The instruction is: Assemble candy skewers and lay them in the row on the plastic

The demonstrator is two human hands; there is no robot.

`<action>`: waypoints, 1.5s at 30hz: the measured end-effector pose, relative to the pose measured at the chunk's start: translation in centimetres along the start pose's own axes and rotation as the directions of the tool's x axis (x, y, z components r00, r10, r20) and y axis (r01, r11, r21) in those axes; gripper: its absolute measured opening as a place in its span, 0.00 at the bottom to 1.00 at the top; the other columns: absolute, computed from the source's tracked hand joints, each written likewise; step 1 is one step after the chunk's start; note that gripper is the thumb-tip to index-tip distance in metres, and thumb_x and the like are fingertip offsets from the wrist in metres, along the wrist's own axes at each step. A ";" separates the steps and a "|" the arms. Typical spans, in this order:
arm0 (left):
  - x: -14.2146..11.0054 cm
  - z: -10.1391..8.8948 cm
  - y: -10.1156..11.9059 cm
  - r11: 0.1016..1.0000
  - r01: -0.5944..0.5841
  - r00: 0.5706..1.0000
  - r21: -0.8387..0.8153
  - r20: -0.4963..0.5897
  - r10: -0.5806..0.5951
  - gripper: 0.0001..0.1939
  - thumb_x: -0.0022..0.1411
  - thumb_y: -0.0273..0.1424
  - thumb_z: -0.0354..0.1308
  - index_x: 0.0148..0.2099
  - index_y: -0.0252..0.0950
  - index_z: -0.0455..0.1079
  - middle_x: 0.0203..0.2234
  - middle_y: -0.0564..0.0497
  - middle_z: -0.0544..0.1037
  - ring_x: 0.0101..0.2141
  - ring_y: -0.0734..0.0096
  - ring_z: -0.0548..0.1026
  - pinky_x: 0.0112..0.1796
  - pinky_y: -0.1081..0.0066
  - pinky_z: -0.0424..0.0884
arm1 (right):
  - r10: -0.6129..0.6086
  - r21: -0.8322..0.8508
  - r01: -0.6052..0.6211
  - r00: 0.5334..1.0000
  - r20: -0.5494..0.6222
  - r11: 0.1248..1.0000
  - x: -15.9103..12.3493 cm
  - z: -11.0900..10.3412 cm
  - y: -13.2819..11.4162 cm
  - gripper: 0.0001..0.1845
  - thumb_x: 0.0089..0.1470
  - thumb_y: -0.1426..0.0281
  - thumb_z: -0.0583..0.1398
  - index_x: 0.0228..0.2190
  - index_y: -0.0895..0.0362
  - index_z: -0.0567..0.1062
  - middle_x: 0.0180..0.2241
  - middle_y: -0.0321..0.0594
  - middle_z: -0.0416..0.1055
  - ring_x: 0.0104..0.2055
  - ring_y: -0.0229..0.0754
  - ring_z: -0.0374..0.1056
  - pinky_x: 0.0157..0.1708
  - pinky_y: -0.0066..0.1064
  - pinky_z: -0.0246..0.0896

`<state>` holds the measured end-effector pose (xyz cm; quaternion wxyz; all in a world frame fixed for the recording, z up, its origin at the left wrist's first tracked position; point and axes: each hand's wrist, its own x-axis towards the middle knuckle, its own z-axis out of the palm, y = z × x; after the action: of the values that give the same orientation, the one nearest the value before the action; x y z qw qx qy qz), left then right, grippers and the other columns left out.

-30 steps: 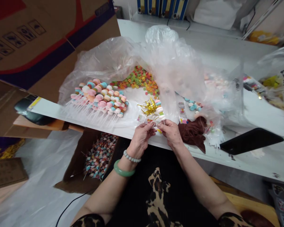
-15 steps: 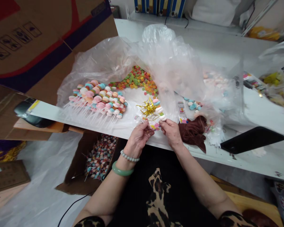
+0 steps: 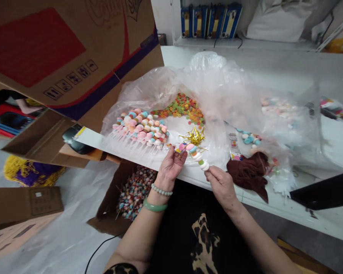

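My right hand (image 3: 221, 186) is closed on the lower end of a candy skewer (image 3: 197, 156), a stick threaded with pink, blue, white and green pieces. The skewer tilts up to the left, its tip close to the fingers of my left hand (image 3: 172, 166). Those fingers pinch a small clear wrapper (image 3: 181, 147) with colourful print. Just behind the skewer lies a heap of gold twist ties (image 3: 196, 136). A pile of finished candy skewers (image 3: 143, 127) rests to the left, white sticks pointing at me. Orange, green and red candy rings (image 3: 185, 107) lie beyond.
Large clear plastic bags (image 3: 225, 87) cover the table's middle. A brown cloth (image 3: 248, 171) and a black phone-like slab (image 3: 322, 190) lie to the right. Below the table edge, an open carton (image 3: 111, 198) holds many wrapped candies. A big cardboard box (image 3: 74, 49) stands at left.
My right hand has drawn the skewer toward me, and its tip now points at the wrapper in my left hand. The gold ties stay on the table. The camera view has shifted left and up.
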<state>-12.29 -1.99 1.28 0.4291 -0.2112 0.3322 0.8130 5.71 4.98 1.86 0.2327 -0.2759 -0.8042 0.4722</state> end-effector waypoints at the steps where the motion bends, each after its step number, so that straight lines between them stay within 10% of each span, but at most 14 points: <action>1: -0.1 0.1 0.0 1.000 -0.011 1.000 -0.006 0.017 0.011 0.08 0.65 0.32 0.58 0.32 0.36 0.70 0.26 0.52 0.79 0.28 0.74 0.78 0.37 0.70 0.76 | -0.016 -0.015 0.016 1.000 0.011 1.000 0.0 0.2 -0.1 0.14 0.60 0.65 0.54 0.23 0.54 0.69 0.23 0.36 0.66 0.26 0.39 0.61 0.30 0.30 0.55; 11: 0.5 -0.6 -0.2 0.975 -0.219 0.973 0.033 0.088 0.216 0.09 0.56 0.31 0.67 0.30 0.37 0.70 0.27 0.55 0.78 0.33 0.73 0.77 0.40 0.68 0.76 | -0.038 -0.210 0.051 0.997 0.062 0.976 -0.2 0.7 0.7 0.15 0.62 0.67 0.52 0.24 0.54 0.70 0.24 0.37 0.70 0.26 0.39 0.64 0.29 0.29 0.54; 19: 0.6 -1.0 1.0 0.929 -0.323 0.941 0.181 0.164 0.295 0.10 0.49 0.30 0.71 0.27 0.35 0.71 0.26 0.55 0.78 0.28 0.75 0.76 0.35 0.70 0.75 | -0.254 -0.570 0.252 0.964 0.078 0.782 -0.7 0.8 1.5 0.15 0.62 0.75 0.50 0.30 0.57 0.74 0.26 0.40 0.70 0.28 0.40 0.65 0.29 0.30 0.50; 29: 0.3 -2.5 2.3 0.874 -0.180 0.953 0.451 0.302 0.040 0.12 0.46 0.31 0.73 0.29 0.31 0.75 0.26 0.47 0.79 0.28 0.69 0.77 0.33 0.69 0.75 | 0.047 -0.192 -0.002 0.973 0.226 0.981 0.7 0.0 2.7 0.17 0.58 0.67 0.53 0.18 0.55 0.67 0.18 0.33 0.62 0.23 0.37 0.60 0.25 0.27 0.51; 39: 0.2 -2.1 0.4 0.918 -0.099 0.961 0.383 0.276 -0.011 0.17 0.53 0.39 0.69 0.39 0.32 0.73 0.30 0.46 0.79 0.32 0.67 0.79 0.34 0.70 0.74 | 0.036 -0.304 0.025 0.981 0.191 0.952 0.1 1.3 3.6 0.14 0.59 0.68 0.51 0.26 0.55 0.74 0.28 0.41 0.72 0.31 0.41 0.66 0.32 0.30 0.54; 45: 0.1 -2.1 -1.7 0.897 -0.134 0.959 0.422 0.283 0.010 0.20 0.45 0.35 0.74 0.39 0.31 0.74 0.25 0.51 0.77 0.30 0.67 0.80 0.36 0.71 0.73 | 0.320 0.109 -0.364 0.900 0.294 0.925 0.6 1.9 2.9 0.16 0.52 0.60 0.57 0.18 0.56 0.70 0.16 0.32 0.60 0.19 0.34 0.53 0.21 0.28 0.45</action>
<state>-10.86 -2.74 -0.84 0.4764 0.0172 0.4510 0.7546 4.74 5.31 -1.52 0.0551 -0.3263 -0.7263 0.6025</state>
